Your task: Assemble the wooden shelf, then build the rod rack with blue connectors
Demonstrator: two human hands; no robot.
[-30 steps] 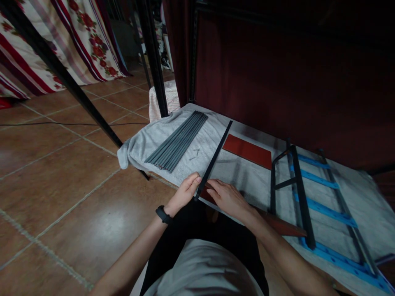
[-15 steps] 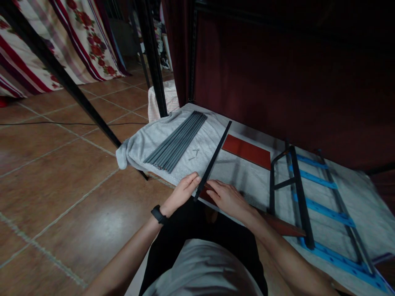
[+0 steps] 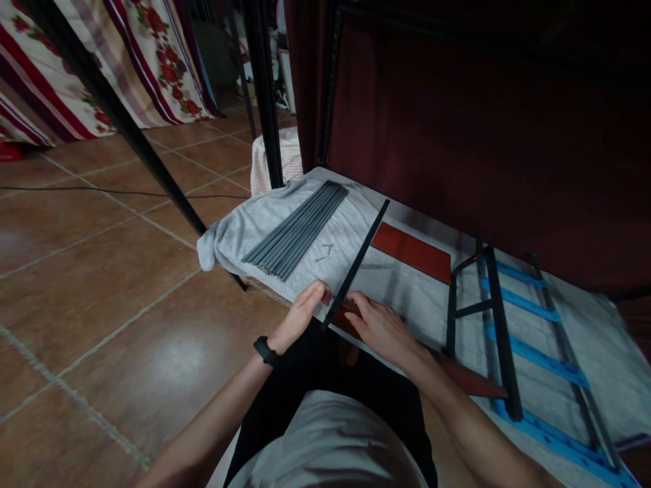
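Note:
My left hand (image 3: 308, 306) is closed, thumb and fingertips pinched together at the left side of a black metal bar (image 3: 359, 261), near its front end. Whatever small thing it pinches is too small to make out. On the bar's other side, my right hand (image 3: 382, 327) has bent fingers around the end of a reddish-brown board (image 3: 346, 321), which it partly covers. Another red board (image 3: 413, 252) lies flat farther back, between the bar and a black metal frame (image 3: 501, 332). A few small screws (image 3: 325, 252) rest left of the bar.
Several grey rods (image 3: 298, 230) lie side by side on the grey cloth (image 3: 228, 237). To the right is a rack with blue slats (image 3: 539, 359). A black post (image 3: 267, 95) and a slanting black pole (image 3: 127, 129) stand at left, over a tiled floor (image 3: 127, 298).
My left fingertips have drawn slightly back from the bar and curled more. My right fingers have bent a little more at the board's end. The view has shifted slightly.

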